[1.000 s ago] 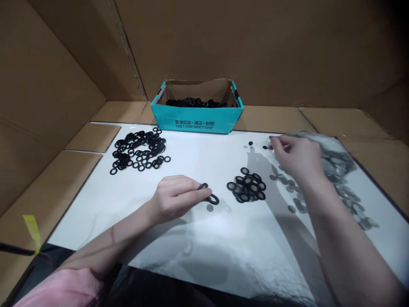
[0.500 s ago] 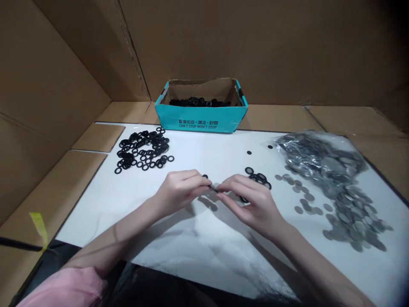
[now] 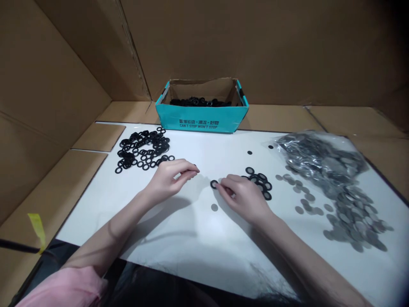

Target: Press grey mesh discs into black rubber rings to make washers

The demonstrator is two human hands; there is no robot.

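My right hand [image 3: 244, 196] pinches a black ring with a grey disc in its middle [image 3: 214, 184], held low near the table's middle. My left hand [image 3: 171, 177] is apart from it, to the left, its thumb and fingers pressed together. A dark edge of a black ring [image 3: 195, 165] shows at its fingertips; most of it is hidden. On the table below the right hand's ring lies a loose grey disc [image 3: 214, 207]. Just beyond my right hand is a small heap of disc-filled black rings [image 3: 260, 183], partly covered by the hand.
A pile of black rings [image 3: 145, 149] lies at the left. Loose grey discs [image 3: 354, 213] and a clear bag of discs [image 3: 322, 157] are at the right. A turquoise box [image 3: 201, 119] holding black rings stands at the back. Cardboard walls [image 3: 255, 47] surround the white table [image 3: 179, 264].
My hands have parted. The left has moved left and slightly away from me; the right stays near the middle with the disc-filled ring, now seen face up. The loose disc is now fully visible.
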